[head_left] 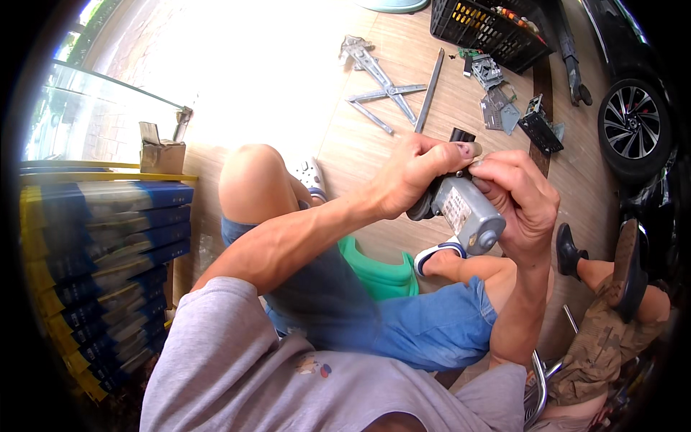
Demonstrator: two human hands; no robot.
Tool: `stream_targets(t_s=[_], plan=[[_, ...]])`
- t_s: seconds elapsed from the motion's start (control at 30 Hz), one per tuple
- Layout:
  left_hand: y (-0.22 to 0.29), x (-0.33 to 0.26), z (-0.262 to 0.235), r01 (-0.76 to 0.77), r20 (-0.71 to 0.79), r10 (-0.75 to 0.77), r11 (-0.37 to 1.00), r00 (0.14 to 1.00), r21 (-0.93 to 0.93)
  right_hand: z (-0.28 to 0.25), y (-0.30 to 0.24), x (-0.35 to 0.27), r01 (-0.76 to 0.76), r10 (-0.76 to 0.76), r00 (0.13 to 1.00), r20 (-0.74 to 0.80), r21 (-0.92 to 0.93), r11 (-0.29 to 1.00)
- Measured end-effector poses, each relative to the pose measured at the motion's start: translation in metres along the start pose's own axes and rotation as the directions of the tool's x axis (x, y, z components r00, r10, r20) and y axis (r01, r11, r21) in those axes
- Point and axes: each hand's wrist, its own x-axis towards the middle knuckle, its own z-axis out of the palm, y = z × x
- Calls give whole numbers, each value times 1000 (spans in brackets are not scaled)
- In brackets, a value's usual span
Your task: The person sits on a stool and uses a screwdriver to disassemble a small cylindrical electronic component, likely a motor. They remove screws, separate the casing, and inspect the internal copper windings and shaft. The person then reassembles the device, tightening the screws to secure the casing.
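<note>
1. Head view, biggest first: wooden floor (345, 144) under everything, a car wheel (632, 129) at the right rim, a stack of blue-and-yellow flat boxes (108, 245) at the left, a small cardboard box (160, 153) on top of that stack.
2. Person sits on a green stool (378, 273), knees apart. A second person's legs – camouflage shorts, dark shoes (570, 250) – come in at the lower right, well apart from the work.
3. Floor ahead: a scissor-type metal linkage (381, 90) with a loose flat bar (430, 88) just beside it, a black plastic crate (486, 30) of parts, several small metal brackets (498, 108) near the crate.
4. Work piece: small grey electric motor (466, 212), cylindrical can with a black geared end, held in the air above the right knee, not touching the floor.
5. Right hand (520, 205) – closed around the motor body from the right side, fingers wrapped over the top.
6. Left hand (412, 176) – closed on the motor's upper end, thumb and fingertips pinched at a small black connector (462, 135) sticking up from it.
7. My read: step in hand is working the connector end of the motor – whether seating or pulling it, cannot tell.
8. Next move likely needs a steady right-hand clamp and a fine, straight pinch force from the left; twisting could stress the connector.
</note>
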Motion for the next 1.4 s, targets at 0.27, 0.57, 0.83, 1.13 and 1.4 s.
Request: stream_targets(t_s=[0.27,0.57,0.83,1.13,1.4], plan=[[0,0,-3,18,-10,-17,992,1000,124,5,5,-4,-33,37,998,-48,81,996],[0,3,1,77,-99,-61,983,993,169,-18,-4,2,-558,668,741,74,622,549],[-19,10,-7,92,-190,-21,923,982,373,-23,5,2,-799,734,550,398,506,325],[-9,5,-5,149,-245,-8,813,969,563,-24,0,3,-864,763,498,413,312,395],[-7,3,-6,169,-270,33,706,962,688,-12,6,0,-813,709,582,399,254,524]])
